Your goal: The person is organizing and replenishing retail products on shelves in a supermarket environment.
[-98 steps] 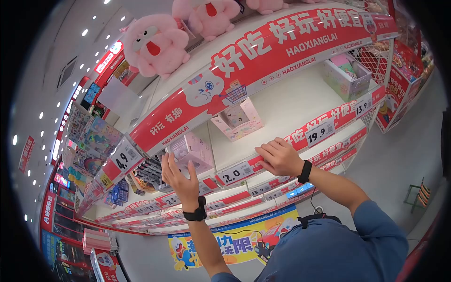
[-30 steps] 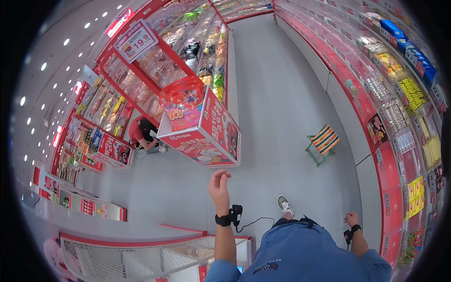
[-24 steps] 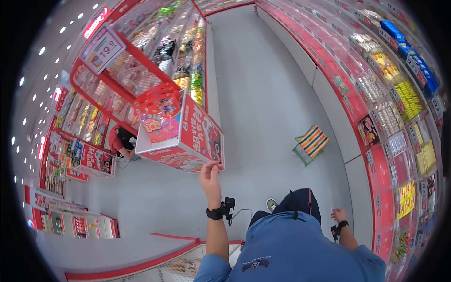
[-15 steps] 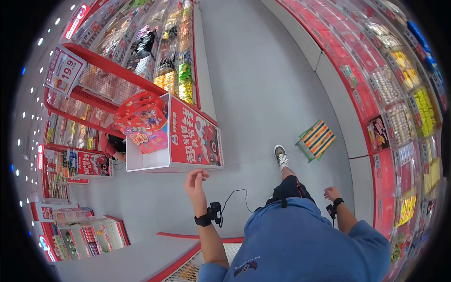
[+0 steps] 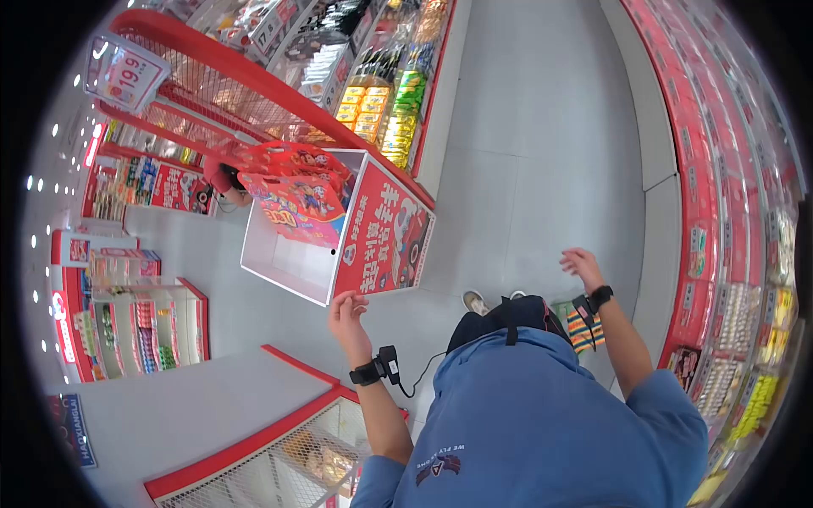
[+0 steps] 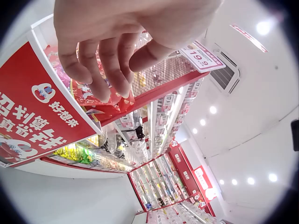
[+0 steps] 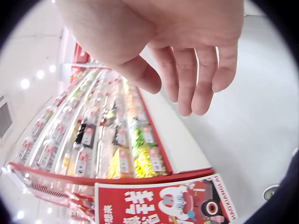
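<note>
My left hand (image 5: 348, 322) hangs in the air with loosely bent fingers and nothing in them, overlapping the near edge of a red and white display bin (image 5: 385, 245) in the head view. Red and pink printed bags (image 5: 305, 203) stand in the bin, against its back. In the left wrist view the fingers (image 6: 110, 63) hang relaxed, with the bin and bags behind them. My right hand (image 5: 583, 267) is out over the aisle floor, holding nothing. Its fingers (image 7: 187, 77) are relaxed and slightly spread in the right wrist view.
Candy shelves (image 5: 381, 93) rise behind the bin, and another shelf wall (image 5: 720, 212) lines the right. A striped folding stool (image 5: 584, 328) is partly hidden by my body. A mesh-sided rack (image 5: 288, 449) is at lower left. A crouching person (image 5: 227, 179) is behind the bin.
I have left the shelf with pink plush toys and moved into the aisle. The right hand has come up and forward from my side. The stool is now mostly covered by my body.
</note>
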Available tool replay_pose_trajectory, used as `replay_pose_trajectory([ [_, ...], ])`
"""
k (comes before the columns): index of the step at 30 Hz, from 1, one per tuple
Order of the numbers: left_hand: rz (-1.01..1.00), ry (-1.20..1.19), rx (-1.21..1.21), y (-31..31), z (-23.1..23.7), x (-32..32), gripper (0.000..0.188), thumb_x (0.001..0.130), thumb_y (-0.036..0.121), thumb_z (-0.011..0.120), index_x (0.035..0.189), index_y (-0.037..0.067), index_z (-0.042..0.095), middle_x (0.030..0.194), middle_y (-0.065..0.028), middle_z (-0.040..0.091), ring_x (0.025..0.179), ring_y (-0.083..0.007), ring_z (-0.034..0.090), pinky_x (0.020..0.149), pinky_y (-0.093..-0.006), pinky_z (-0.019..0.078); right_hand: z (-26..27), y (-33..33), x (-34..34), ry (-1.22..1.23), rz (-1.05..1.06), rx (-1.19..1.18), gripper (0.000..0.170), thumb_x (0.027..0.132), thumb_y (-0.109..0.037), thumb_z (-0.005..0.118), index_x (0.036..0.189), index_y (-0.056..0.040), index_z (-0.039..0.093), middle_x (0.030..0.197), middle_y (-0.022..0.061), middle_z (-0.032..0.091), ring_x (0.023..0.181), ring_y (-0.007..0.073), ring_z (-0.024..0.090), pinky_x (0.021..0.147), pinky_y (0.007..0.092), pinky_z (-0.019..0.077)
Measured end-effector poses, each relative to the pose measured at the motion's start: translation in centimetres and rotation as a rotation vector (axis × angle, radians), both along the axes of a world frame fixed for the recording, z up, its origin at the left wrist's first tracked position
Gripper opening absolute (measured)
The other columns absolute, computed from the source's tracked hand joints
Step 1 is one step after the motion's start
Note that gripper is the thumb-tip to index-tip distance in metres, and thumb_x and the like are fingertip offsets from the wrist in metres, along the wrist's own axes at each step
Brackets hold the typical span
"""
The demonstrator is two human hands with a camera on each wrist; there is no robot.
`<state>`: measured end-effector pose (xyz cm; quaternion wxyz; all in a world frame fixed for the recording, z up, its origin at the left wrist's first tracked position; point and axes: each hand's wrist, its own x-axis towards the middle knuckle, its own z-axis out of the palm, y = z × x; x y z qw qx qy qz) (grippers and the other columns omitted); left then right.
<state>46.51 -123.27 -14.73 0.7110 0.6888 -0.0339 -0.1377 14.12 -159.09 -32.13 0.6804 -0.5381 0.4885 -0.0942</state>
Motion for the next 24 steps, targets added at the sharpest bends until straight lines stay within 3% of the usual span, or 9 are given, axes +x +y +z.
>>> replay_pose_trajectory([
  [5,0.082,-0.048,-0.067,-0.9,1.4,4.7,0.016,0.093,0.010,0.049,0.099,-0.001,0.058,0.084,-0.0090,0.062,0.079,-0.0182,0.060,0.070,-0.0283,0.0446,6.0,-3.6,17.2,-0.247,0.299,-0.156,0.026,0.092,-0.021,0.055,0.109,-0.0036,0.063,0.093,0.0054,0.068,0.081,0.0115,0.063,0.067,0.0250,0.0465],
  [10,0.187,-0.105,-0.114,-0.4,2.0,10.6,0.016,0.093,0.010,0.048,0.099,-0.002,0.057,0.085,-0.0100,0.062,0.080,-0.0203,0.060,0.073,-0.0291,0.0442,11.2,0.8,31.5,-0.565,0.510,-0.180,0.029,0.090,-0.018,0.060,0.112,0.0005,0.060,0.101,0.0080,0.067,0.087,0.0139,0.064,0.076,0.0274,0.0500],
  [12,0.223,-0.099,-0.130,-0.8,2.0,11.5,0.017,0.093,0.010,0.048,0.100,-0.002,0.057,0.085,-0.0099,0.062,0.079,-0.0195,0.059,0.073,-0.0287,0.0436,13.0,1.7,36.8,-0.489,0.686,-0.346,0.043,0.084,-0.023,0.067,0.119,-0.0003,0.055,0.112,0.0124,0.063,0.098,0.0188,0.062,0.078,0.0297,0.0505],
  [14,0.257,-0.121,-0.144,-2.0,3.2,12.8,0.018,0.093,0.011,0.048,0.100,-0.003,0.058,0.083,-0.0096,0.063,0.079,-0.0176,0.059,0.074,-0.0282,0.0428,16.0,2.9,41.1,-0.533,0.671,-0.511,0.057,0.078,-0.029,0.072,0.124,-0.0013,0.051,0.118,0.0153,0.059,0.104,0.0238,0.059,0.083,0.0339,0.0487],
  [18,0.126,-0.229,0.425,0.9,8.3,13.5,0.020,0.093,0.014,0.051,0.101,-0.002,0.060,0.079,-0.0077,0.063,0.077,-0.0144,0.058,0.076,-0.0287,0.0419,17.4,4.9,49.7,-0.523,0.671,-0.909,0.080,0.070,-0.034,0.079,0.133,-0.0027,0.042,0.128,0.0164,0.052,0.117,0.0299,0.051,0.098,0.0393,0.0411],
  [21,0.024,-0.215,0.666,4.0,11.9,15.1,0.020,0.093,0.015,0.053,0.101,-0.001,0.062,0.077,-0.0066,0.063,0.075,-0.0140,0.057,0.077,-0.0292,0.0420,18.4,7.3,52.8,-0.468,0.719,-0.924,0.087,0.065,-0.037,0.080,0.134,-0.0030,0.040,0.126,0.0201,0.051,0.118,0.0356,0.048,0.100,0.0421,0.0375],
  [22,0.000,-0.262,0.716,5.3,12.2,16.4,0.020,0.093,0.015,0.054,0.101,-0.001,0.062,0.077,-0.0064,0.063,0.075,-0.0144,0.057,0.076,-0.0292,0.0423,18.5,8.2,53.1,-0.475,0.683,-0.913,0.084,0.066,-0.035,0.080,0.133,-0.0040,0.040,0.116,0.0199,0.056,0.108,0.0344,0.053,0.093,0.0418,0.0398],
  [24,-0.060,-0.337,0.801,7.0,12.8,20.1,0.020,0.092,0.015,0.054,0.102,-0.001,0.062,0.079,-0.0070,0.064,0.076,-0.0155,0.058,0.076,-0.0291,0.0430,17.9,9.5,53.9,-0.408,0.651,-0.934,0.078,0.069,-0.029,0.077,0.133,-0.0046,0.039,0.111,0.0184,0.058,0.104,0.0331,0.054,0.089,0.0421,0.0401],
])
